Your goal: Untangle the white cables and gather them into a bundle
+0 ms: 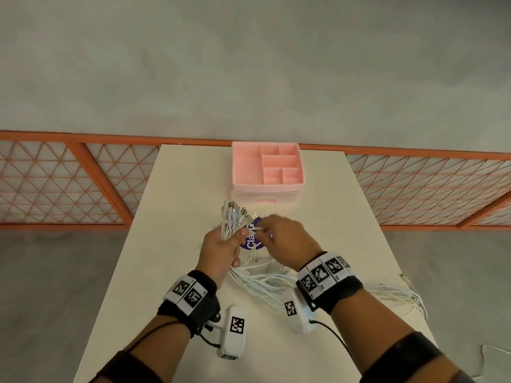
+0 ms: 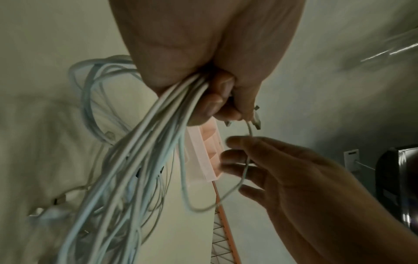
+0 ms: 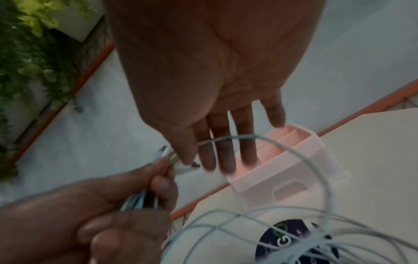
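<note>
White cables (image 1: 265, 283); pink organizer (image 1: 266, 167); purple sticker (image 1: 253, 240); orange lattice fence (image 1: 69, 183).

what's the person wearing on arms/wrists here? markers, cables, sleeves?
Both hands, left hand and right hand, are bare. Each wrist has a black strap under a white band of black square-code markers. A white camera pod with its own marker hangs off each wrist, with thin black cables. Dark bands circle the forearms.
</note>
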A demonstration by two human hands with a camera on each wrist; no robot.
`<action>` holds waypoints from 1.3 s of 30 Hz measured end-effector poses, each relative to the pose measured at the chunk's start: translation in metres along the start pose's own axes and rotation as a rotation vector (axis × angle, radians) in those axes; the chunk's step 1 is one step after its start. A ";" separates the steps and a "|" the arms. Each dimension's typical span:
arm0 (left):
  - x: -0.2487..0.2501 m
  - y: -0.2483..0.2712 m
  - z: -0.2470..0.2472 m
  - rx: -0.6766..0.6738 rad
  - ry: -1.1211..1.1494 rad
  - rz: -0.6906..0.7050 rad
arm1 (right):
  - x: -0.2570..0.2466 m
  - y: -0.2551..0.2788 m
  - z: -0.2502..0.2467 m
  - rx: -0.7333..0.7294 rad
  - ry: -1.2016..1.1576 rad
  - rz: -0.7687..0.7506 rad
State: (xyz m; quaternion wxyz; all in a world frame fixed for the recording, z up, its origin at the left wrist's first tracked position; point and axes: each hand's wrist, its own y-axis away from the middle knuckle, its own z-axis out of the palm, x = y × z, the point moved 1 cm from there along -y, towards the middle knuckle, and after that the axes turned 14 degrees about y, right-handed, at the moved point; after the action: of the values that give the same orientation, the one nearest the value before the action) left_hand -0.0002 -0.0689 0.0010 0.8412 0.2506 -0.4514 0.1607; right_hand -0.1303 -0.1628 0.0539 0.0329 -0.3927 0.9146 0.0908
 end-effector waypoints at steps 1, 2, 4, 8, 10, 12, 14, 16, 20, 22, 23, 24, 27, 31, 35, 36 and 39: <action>-0.001 0.000 0.001 -0.017 -0.011 -0.002 | -0.005 -0.001 0.002 -0.046 -0.077 -0.040; 0.000 0.001 0.002 -0.025 -0.006 -0.004 | -0.007 -0.001 0.001 -0.062 -0.191 -0.065; 0.004 0.001 0.001 -0.013 0.055 -0.018 | -0.005 -0.001 -0.011 0.013 -0.424 -0.029; 0.005 0.000 -0.014 0.045 0.188 -0.082 | 0.022 -0.008 -0.050 0.501 -0.926 0.210; 0.004 0.000 -0.018 0.057 0.183 -0.089 | 0.038 -0.012 -0.070 0.712 -1.108 0.280; 0.003 0.001 -0.017 0.063 0.207 -0.085 | 0.054 -0.012 -0.080 0.799 -1.233 0.344; 0.004 0.001 -0.013 0.042 0.199 -0.071 | 0.063 -0.011 -0.080 0.751 -1.247 0.374; 0.006 0.000 -0.006 0.020 0.134 -0.052 | 0.063 -0.007 -0.074 0.649 -1.205 0.342; 0.014 0.000 0.007 0.019 0.146 0.032 | 0.047 -0.002 -0.056 0.395 -1.161 0.248; 0.019 -0.001 0.014 0.020 0.179 0.089 | 0.037 0.001 -0.046 0.273 -1.098 0.213; 0.022 -0.001 0.018 0.012 0.184 0.115 | 0.032 0.003 -0.041 0.222 -1.063 0.200; 0.024 -0.002 0.021 -0.001 0.176 0.141 | 0.027 0.004 -0.038 0.177 -1.039 0.185; 0.026 -0.001 0.027 -0.073 0.096 0.182 | 0.014 0.008 -0.034 0.082 -1.050 0.128; 0.019 0.002 0.027 -0.141 0.012 0.102 | 0.011 0.006 -0.040 0.178 -1.123 0.112; 0.010 0.004 0.010 -0.107 0.021 -0.012 | 0.035 0.000 -0.072 0.618 -1.421 0.213; 0.008 0.004 0.006 -0.095 0.039 -0.034 | 0.044 -0.001 -0.083 0.716 -1.493 0.255; 0.007 0.004 0.002 -0.087 0.063 -0.041 | 0.061 -0.001 -0.095 0.877 -1.586 0.368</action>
State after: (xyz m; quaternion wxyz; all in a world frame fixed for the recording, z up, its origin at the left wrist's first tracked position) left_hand 0.0000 -0.0664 0.0086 0.8681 0.2179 -0.4262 0.1316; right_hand -0.1700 -0.2251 0.1385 0.7804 -0.0165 0.6249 -0.0174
